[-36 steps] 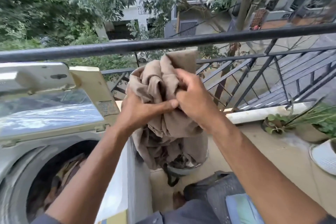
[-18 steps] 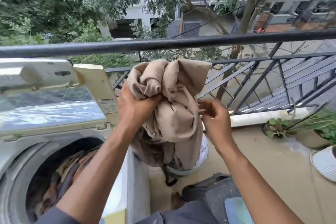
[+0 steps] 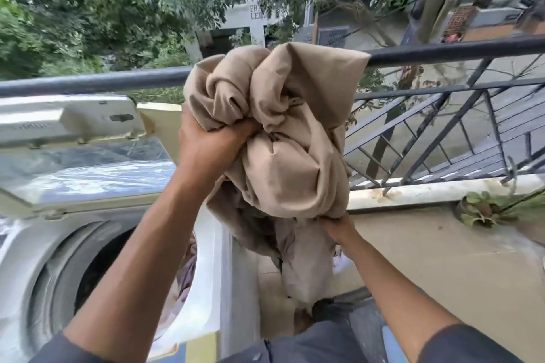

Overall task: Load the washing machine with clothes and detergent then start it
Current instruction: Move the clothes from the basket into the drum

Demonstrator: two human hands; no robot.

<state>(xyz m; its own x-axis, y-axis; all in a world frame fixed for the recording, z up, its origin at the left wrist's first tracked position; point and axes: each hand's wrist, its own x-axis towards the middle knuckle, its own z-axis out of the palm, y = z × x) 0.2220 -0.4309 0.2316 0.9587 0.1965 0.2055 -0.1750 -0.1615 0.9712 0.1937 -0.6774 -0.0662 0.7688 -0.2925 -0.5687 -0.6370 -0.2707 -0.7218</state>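
Head cam: right hand (image 3: pixel 337 228) dropped under beige cloth (image 3: pixel 283 138), left hand (image 3: pixel 212 147) still gripping.

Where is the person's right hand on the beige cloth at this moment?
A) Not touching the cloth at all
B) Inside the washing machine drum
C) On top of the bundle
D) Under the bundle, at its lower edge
D: the right hand grips the lower edge of the beige cloth from below, while the left hand holds the bundle higher up.
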